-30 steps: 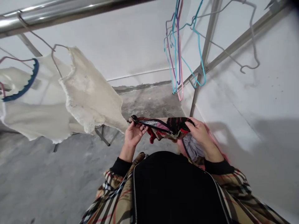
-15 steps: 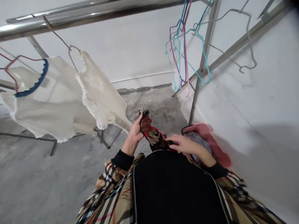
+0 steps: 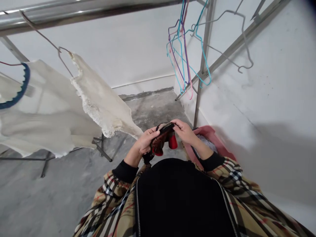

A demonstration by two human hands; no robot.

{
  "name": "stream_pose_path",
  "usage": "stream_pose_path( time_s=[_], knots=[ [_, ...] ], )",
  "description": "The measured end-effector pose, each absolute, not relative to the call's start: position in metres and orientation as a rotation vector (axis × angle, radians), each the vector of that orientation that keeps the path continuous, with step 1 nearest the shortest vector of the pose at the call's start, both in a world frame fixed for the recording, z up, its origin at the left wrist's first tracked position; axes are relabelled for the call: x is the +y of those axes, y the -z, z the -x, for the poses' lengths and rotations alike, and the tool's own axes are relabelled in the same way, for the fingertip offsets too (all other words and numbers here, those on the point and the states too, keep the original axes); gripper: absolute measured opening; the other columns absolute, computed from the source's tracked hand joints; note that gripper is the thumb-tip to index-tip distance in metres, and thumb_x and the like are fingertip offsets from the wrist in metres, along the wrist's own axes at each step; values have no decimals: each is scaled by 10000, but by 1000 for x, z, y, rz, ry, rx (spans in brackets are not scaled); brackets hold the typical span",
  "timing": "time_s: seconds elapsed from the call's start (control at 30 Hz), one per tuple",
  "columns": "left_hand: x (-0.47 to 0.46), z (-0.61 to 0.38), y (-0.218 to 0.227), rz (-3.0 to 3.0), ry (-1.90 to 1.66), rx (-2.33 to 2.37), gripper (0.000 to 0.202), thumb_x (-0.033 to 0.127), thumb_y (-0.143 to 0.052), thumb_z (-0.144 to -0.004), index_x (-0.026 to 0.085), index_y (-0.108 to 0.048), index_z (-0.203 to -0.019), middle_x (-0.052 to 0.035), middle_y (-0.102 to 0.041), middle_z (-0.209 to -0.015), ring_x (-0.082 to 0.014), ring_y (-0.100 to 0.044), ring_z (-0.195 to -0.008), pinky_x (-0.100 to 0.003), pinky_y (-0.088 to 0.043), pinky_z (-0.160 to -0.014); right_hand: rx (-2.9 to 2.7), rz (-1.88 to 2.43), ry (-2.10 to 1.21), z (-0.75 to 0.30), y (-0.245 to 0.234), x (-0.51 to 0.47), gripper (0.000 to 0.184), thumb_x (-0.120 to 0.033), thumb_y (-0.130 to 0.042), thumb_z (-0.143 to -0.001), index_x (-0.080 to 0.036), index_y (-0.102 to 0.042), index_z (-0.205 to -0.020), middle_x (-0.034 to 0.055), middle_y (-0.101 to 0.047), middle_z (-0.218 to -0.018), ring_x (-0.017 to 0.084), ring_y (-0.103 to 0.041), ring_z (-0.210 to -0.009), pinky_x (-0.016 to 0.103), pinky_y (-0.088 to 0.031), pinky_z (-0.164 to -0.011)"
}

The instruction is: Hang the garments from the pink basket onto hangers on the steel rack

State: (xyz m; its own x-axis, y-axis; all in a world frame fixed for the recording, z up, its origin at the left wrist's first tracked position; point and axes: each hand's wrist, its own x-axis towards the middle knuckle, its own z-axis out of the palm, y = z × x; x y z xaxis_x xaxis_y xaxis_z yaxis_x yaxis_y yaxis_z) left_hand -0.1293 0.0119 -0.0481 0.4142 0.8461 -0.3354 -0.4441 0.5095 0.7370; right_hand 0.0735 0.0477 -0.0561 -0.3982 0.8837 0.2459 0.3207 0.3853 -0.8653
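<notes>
A dark red and black patterned cloth is folded into a small bundle, with a studded or beaded black strip along its top. My left hand grips it from the lower left, and my right hand pinches its upper right edge. A red fold hangs below the bundle. Just right of my right wrist stands a pink basket holding grey cloth, with most of the basket hidden behind my arm and body.
Two white garments hang on wire hangers at the left, close to my left hand. Overhead runs a steel rail. Coloured plastic hangers hang on a metal rack at the upper right, beside a white wall and above a concrete floor.
The cloth has gone from a loose, stretched length to a compact folded bundle. My right hand has moved from above the basket onto the cloth, and both hands have come closer together.
</notes>
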Motion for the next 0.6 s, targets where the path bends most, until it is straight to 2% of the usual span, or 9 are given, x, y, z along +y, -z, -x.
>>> stream_pose_path(
  time_s=[0.07,0.17,0.33,0.5,0.6],
  knots=[
    [13,134,55,-777,-833,786,371,243,-813,-671,111,-676,-990,-20,-666,-761,-87,-586,-594,-180,-457,-568,-1816,1079,-1082,-75,48,43,255,-371,-409,-941,-198,-591,-983,23,-620,-839,160,-575,-795,297,-457,-777],
    [14,140,69,-992,-792,872,355,252,-797,-684,132,-704,-1005,-32,-701,-856,-121,-614,-709,-207,-481,-667,-1716,1102,-1175,-75,37,36,275,-427,-423,-937,-198,-574,-923,-3,-563,-760,139,-532,-733,262,-438,-728],
    [12,146,96,-1144,-717,926,312,358,-745,-736,136,-710,-953,-30,-683,-754,-118,-575,-620,-205,-452,-574,-1423,1119,-1327,-79,28,28,300,-494,-502,-892,-203,-566,-860,-9,-528,-747,119,-500,-687,233,-446,-653],
    [8,145,118,-1167,-659,896,264,377,-744,-738,134,-694,-828,-27,-666,-690,-130,-610,-614,-211,-475,-588,-1213,1148,-1370,-89,15,22,327,-532,-592,-807,-212,-568,-873,-11,-550,-732,122,-535,-668,239,-485,-634],
    [6,143,125,-1155,-578,864,304,389,-765,-713,130,-702,-859,-67,-700,-724,-171,-657,-646,-234,-495,-594,-1225,1157,-1304,-99,4,20,308,-519,-585,-805,-219,-562,-872,-8,-565,-739,129,-547,-664,255,-490,-635]
  ],
)
